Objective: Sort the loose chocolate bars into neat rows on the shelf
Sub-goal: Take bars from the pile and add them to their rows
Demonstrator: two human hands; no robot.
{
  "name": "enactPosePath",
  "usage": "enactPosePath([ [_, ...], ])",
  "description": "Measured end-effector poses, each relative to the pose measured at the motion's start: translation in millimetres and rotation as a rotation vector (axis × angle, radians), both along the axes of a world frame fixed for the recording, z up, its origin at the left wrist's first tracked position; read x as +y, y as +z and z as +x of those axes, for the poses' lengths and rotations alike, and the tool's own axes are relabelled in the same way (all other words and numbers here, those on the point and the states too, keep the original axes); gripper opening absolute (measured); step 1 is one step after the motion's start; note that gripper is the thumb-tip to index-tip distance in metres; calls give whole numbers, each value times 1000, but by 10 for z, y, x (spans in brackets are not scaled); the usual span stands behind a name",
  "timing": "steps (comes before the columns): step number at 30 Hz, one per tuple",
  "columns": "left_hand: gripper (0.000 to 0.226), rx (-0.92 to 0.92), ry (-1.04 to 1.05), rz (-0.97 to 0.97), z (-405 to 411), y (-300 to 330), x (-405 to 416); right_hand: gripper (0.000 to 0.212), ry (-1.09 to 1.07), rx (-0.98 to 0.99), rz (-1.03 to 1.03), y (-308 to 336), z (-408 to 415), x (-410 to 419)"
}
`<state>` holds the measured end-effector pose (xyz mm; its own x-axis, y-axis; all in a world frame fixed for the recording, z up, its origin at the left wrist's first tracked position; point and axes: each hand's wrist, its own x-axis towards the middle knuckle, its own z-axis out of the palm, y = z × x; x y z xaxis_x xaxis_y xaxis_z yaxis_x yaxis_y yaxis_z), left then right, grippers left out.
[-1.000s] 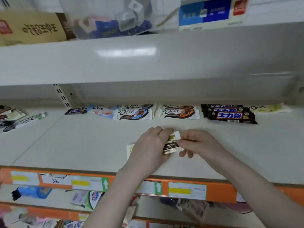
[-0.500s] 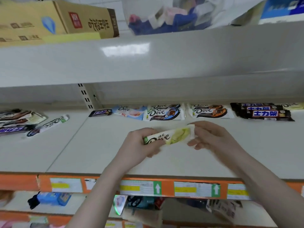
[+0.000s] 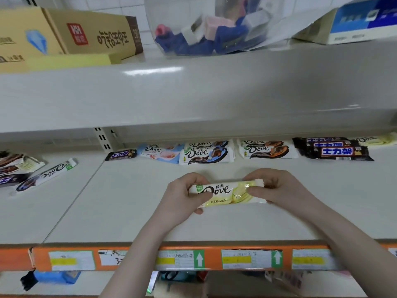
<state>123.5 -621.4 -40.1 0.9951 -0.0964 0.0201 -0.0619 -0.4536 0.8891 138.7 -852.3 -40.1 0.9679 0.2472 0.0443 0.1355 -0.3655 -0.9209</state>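
Note:
A pale yellow-and-white Dove bar point(image 3: 225, 193) is held level above the middle of the white shelf point(image 3: 133, 203), label facing me. My left hand point(image 3: 182, 197) grips its left end and my right hand point(image 3: 277, 189) pinches its right end. Along the back of the shelf lie rows: a small dark bar point(image 3: 121, 154), a light-blue Dove bar point(image 3: 160, 152), blue-and-white Dove bars point(image 3: 207, 153), orange-accent Dove bars point(image 3: 267, 149), dark Snickers-type bars point(image 3: 334, 148) and a yellow Dove bar point(image 3: 376, 139). A loose heap of bars point(image 3: 32, 172) lies at the far left.
The shelf's front edge is an orange strip with price labels point(image 3: 193, 258). Close overhead runs an upper shelf point(image 3: 193, 91) bearing a cardboard box point(image 3: 68, 35) and a clear tub point(image 3: 206, 26). More goods sit on the lower shelf point(image 3: 55, 277).
Both hands lifted a bar from the shelf and turned it from edge-on to label up, level between them. The view swung left and tilted up a little.

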Motion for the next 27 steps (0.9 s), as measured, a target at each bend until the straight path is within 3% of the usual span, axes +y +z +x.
enactPosePath([
  [8, 13, 21, -18, 12, 3, 51, -606, 44, 94, -477, -520, -88, -10, -501],
  [13, 10, 3, -12, -20, -94, 93, -1319, 45, 99, -817, -895, -64, -114, -1162],
  [17, 10, -106, 6, 23, -157, 82, -2069, 42, 85, -860, -1033, -37, -178, -1858],
  [23, 23, -390, 40, 286, -174, -12, -2941, 44, 46, -837, -1120, -52, -126, -2749],
  [27, 32, -566, 123, 556, -79, -122, -3226, 37, 28, -716, -1214, 23, -45, -3081],
])
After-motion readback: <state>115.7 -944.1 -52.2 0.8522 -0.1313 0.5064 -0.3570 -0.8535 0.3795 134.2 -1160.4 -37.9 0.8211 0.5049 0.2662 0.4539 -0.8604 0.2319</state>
